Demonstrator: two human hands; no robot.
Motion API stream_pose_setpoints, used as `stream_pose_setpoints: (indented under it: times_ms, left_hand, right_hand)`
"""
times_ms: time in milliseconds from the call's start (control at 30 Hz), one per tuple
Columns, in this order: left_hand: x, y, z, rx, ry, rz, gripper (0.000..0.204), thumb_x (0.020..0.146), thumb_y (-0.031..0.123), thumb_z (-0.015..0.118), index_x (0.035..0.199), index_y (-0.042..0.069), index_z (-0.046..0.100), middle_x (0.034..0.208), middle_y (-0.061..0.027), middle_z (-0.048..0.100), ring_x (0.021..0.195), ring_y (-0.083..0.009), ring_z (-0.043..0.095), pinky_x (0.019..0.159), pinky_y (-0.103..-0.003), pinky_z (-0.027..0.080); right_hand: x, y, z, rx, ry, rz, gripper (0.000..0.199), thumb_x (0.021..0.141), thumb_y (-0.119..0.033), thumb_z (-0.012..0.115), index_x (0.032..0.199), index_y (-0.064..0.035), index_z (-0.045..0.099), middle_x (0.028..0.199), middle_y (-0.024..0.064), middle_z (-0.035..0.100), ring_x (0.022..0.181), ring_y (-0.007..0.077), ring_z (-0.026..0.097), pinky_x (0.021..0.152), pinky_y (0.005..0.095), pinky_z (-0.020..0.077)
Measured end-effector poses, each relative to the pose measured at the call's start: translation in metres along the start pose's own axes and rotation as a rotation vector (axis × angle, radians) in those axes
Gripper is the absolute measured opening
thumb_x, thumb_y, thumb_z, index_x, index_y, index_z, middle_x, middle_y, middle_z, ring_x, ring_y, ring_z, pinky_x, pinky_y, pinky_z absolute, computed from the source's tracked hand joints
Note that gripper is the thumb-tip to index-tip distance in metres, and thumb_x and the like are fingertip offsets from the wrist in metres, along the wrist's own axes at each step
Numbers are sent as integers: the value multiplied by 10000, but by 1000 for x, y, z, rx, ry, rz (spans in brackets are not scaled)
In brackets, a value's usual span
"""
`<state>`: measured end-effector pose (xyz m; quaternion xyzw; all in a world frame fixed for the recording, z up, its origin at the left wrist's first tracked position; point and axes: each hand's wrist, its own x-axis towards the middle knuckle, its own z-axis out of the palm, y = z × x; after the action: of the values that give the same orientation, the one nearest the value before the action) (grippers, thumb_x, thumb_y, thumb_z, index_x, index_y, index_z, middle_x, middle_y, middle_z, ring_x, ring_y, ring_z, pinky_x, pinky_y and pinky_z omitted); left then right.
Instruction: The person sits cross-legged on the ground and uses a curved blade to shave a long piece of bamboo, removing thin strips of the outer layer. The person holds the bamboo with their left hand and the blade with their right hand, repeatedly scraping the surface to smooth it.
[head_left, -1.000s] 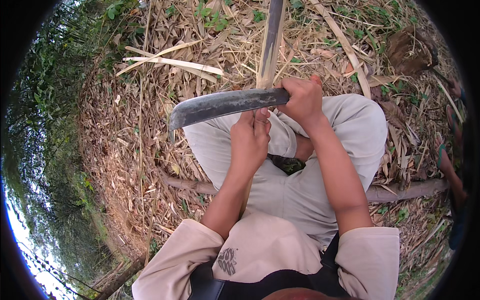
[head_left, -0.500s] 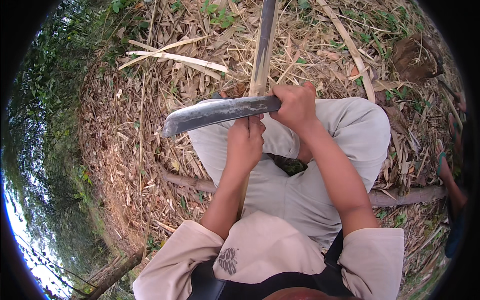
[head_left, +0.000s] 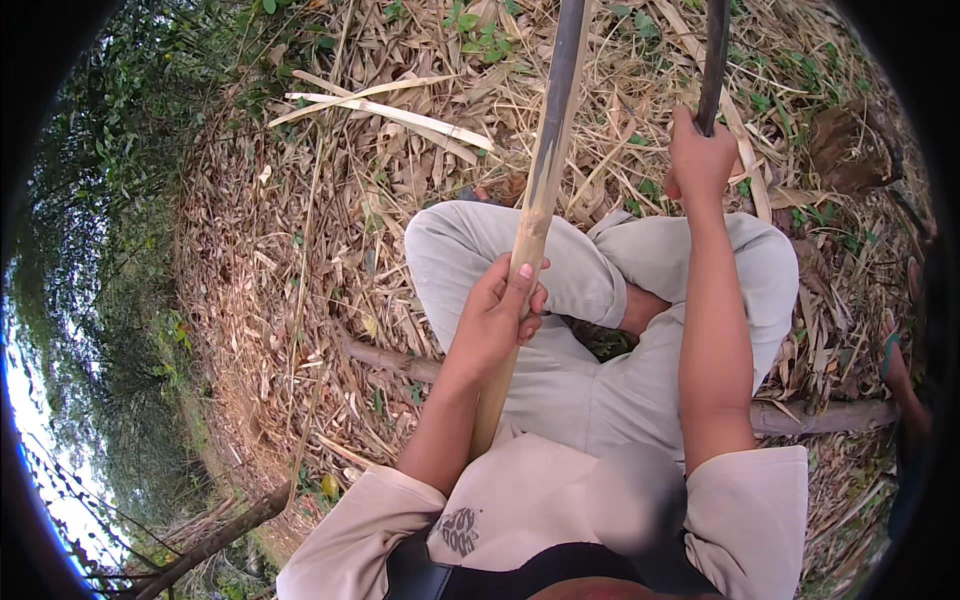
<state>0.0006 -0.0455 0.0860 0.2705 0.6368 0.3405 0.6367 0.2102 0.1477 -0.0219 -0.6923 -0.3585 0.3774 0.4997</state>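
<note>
My left hand is closed around a long bamboo pole, thumb lying along its top. The pole is dark at its far part and scraped pale from above the hand down to my lap, its near end resting against my shirt. Out to the right, my right hand grips a machete whose dark blade points away from me and runs out of the top of the view. Blade and pole are apart. The machete's handle is hidden inside my fist.
My crossed legs lie below the pole. Pale split strips are scattered on dry leaves at the far left. A cut stump stands at the right, and a log passes beneath me. Another person's foot shows at the right edge.
The machete has lifted off the pole and swung from lying crosswise to pointing away on the right. My left hand now has its thumb on top of the pole, which shows more pale length.
</note>
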Motion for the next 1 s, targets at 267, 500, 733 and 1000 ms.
stream_pose_setpoints:
  times_ms: [267,500,733,1000]
  left_hand:
    - [27,18,0,-239,-210,-23,334,1054,226,460,1315,18,478,874,-54,555,672,-146,550,629,-290,487]
    - [34,27,11,-21,-193,-44,212,1032,243,508,1134,58,520,817,-27,528,567,-65,435,501,-232,377]
    - [32,12,33,317,69,152,395,1071,435,433,1052,55,539,717,20,464,524,-44,377,463,-219,315]
    - [30,-1,39,601,140,277,407,1081,430,398,1029,42,510,680,27,442,594,-58,419,526,-248,351]
  right_hand:
    - [-86,0,1,-247,-422,-548,135,769,-205,730,773,-71,717,592,89,639,525,278,619,517,366,459]
    - [-101,-12,-2,-306,-459,-810,124,684,-203,756,785,-143,717,665,44,673,591,238,672,524,370,466]
    - [-102,-11,-3,-321,-425,-812,194,655,-263,792,759,-121,709,633,41,661,578,240,666,508,377,422]
    - [-95,9,3,-320,-395,-819,174,684,-213,775,676,-85,656,615,91,634,592,311,637,532,399,426]
